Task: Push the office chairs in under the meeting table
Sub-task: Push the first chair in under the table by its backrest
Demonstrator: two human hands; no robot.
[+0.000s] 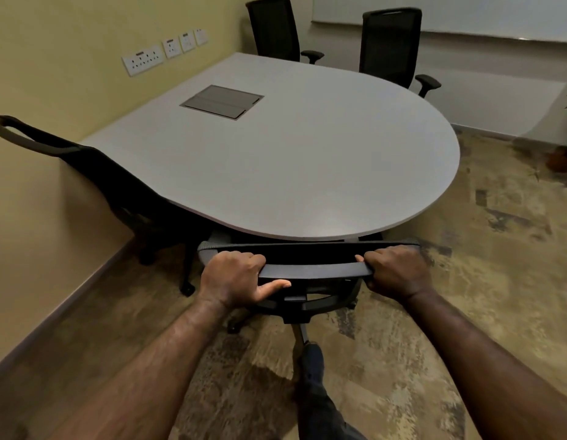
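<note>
While both hands gripped it, the black mesh-backed office chair (307,271) stood at the rounded near end of the pale grey meeting table (307,160), its top rail directly below the table's edge and its seat hidden beneath the tabletop. No brand, label or legible writing showed anywhere; the white wall sockets (142,60) on the yellow wall were too small to read. The left hand (234,277) was closed around the left end of the rail, fingers curled over the top and thumb stretched along the underside. The right hand (396,269) was wrapped tight on the right end, knuckles up. A dark-trousered leg with a dark shoe (312,360) sat just behind the chair's base on the mottled brown floor (466,281). At the left side, a 2nd black chair (95,173) leaned in against the table edge. Across the table, 2 more black mesh chairs (274,28) (391,46) stood upright at the far edge. A grey rectangular cable hatch (222,101) lay flush in the tabletop.
</note>
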